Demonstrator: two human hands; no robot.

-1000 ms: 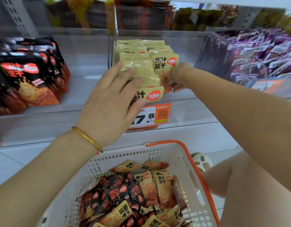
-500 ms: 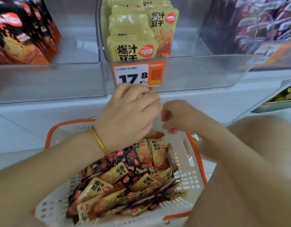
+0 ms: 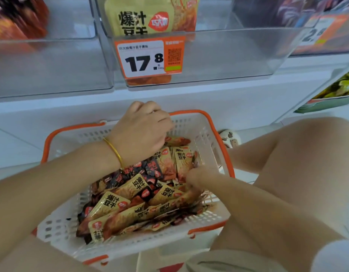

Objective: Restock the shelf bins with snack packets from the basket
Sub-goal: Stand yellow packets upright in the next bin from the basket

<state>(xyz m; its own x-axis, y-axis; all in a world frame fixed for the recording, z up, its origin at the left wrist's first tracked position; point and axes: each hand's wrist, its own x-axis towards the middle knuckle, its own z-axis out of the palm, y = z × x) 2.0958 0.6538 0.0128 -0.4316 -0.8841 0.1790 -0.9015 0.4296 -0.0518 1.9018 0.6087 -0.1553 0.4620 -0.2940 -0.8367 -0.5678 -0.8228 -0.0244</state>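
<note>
change: your left hand (image 3: 142, 132) and right hand (image 3: 199, 176) were up at the shelf a second ago, squaring the yellow row; both are now down in the white perforated plastic basket with orange handles (image 3: 221, 148). View has dropped with them.
meaning: last placement looks finished; probably the start of the next pick. Plenty left to restock.
left hand: over the far end of the basket, knuckles up, fingers curled down toward the packets. Tips hidden, so cannot tell if it holds anything.
right hand: low on the right side of the pile, fingers curled, tips touching tan packets. Pinching or only touching, cannot tell.
snack packets: small flat foil snack packets, tan-yellow and dark brown-black (image 3: 114, 201), lie loose and overlapping in the basket, pointing every way, several layers deep. Slippery-looking; likely to slide when you pull one.
basket: on the floor below the shelf, between your arms, just beside your right knee.
middle bin: clear plastic shelf bin (image 3: 228, 52) holds pale yellow packets standing upright (image 3: 146, 18) at its left; right part shows no packets.
tag: white and orange price tag (image 3: 148, 57) on that bin's front.
neighbours: red-black packets (image 3: 18, 20) in the left bin, blurred.
</note>
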